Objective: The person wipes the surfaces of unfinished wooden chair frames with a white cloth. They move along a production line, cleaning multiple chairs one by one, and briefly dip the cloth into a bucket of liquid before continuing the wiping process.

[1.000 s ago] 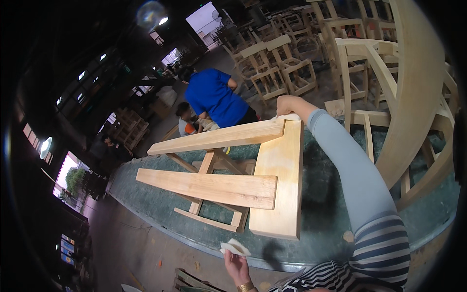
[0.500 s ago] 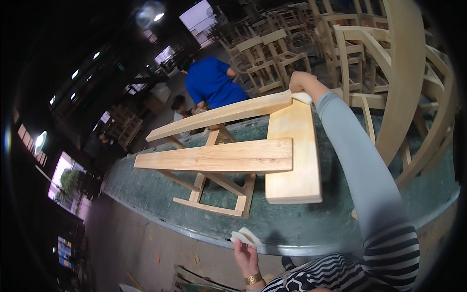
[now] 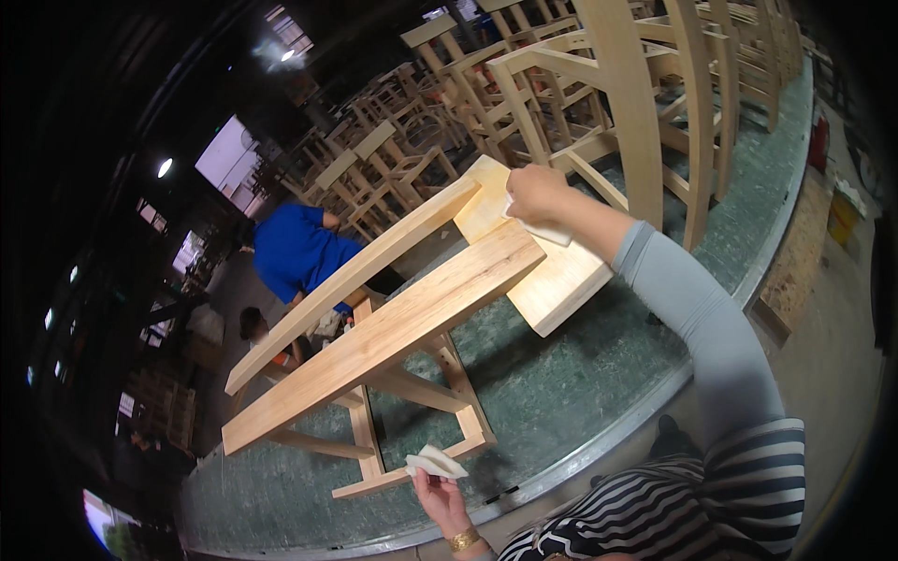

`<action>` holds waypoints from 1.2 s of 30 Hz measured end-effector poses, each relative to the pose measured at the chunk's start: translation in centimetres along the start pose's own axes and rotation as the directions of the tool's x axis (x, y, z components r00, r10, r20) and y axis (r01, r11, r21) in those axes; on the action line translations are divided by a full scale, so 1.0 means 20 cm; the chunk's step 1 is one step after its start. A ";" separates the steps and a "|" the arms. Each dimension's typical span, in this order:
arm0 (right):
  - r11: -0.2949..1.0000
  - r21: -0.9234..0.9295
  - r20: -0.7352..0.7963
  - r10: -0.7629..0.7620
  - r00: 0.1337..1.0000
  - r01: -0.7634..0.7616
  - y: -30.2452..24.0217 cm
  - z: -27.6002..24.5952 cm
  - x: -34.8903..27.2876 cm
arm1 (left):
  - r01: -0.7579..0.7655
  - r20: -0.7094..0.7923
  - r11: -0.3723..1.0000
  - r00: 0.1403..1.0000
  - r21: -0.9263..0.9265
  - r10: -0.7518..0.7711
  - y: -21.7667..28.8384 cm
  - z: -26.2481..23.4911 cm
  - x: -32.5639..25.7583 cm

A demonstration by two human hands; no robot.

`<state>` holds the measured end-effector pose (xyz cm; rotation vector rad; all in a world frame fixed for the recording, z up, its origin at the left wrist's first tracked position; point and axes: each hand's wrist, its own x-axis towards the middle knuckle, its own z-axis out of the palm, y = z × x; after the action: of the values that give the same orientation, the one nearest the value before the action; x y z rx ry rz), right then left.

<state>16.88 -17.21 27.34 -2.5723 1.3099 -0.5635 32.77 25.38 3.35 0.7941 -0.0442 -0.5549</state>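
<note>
A: Where is the right hand?
B: Right of centre, in the upper half of the view. It is curled over a white pad, gripping it against the pale board; the undersides of the fingers are hidden.

A: And the left hand?
B: At lower centre, pinching a folded pad between thumb and fingers. That pad overlaps the near end of the chair's lower bar in view; I cannot tell whether they touch. A gold bracelet circles the wrist.

A: How does the chair lie?
B: Across the middle, on the green counter. Two long bars run from lower left to upper right, where they meet the board; thinner rails show beneath.

A: What else is around?
B: More wooden frames stand at upper right, and chairs crowd the top centre. A person in a blue shirt bends over at left of centre, near a smaller person.
</note>
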 end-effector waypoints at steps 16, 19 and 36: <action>0.984 -0.143 0.247 0.136 0.959 -0.103 -0.01 -0.16 -0.29 | 0.164 0.128 0.986 0.979 -0.021 -0.160 -0.13 0.07 -0.08; 0.990 -0.035 0.545 -0.095 0.833 0.136 0.08 -0.24 -0.33 | 0.151 0.178 0.989 0.973 -0.006 -0.148 -0.14 0.12 -0.09; -0.002 0.993 0.115 -0.081 0.990 -0.116 0.61 0.23 -0.98 | 0.326 0.512 0.931 0.778 0.165 -0.364 -0.78 1.00 -0.65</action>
<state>-0.65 -8.47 14.24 -1.2129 0.3986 -0.8530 9.66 9.71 8.89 0.6934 -0.4461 -1.1265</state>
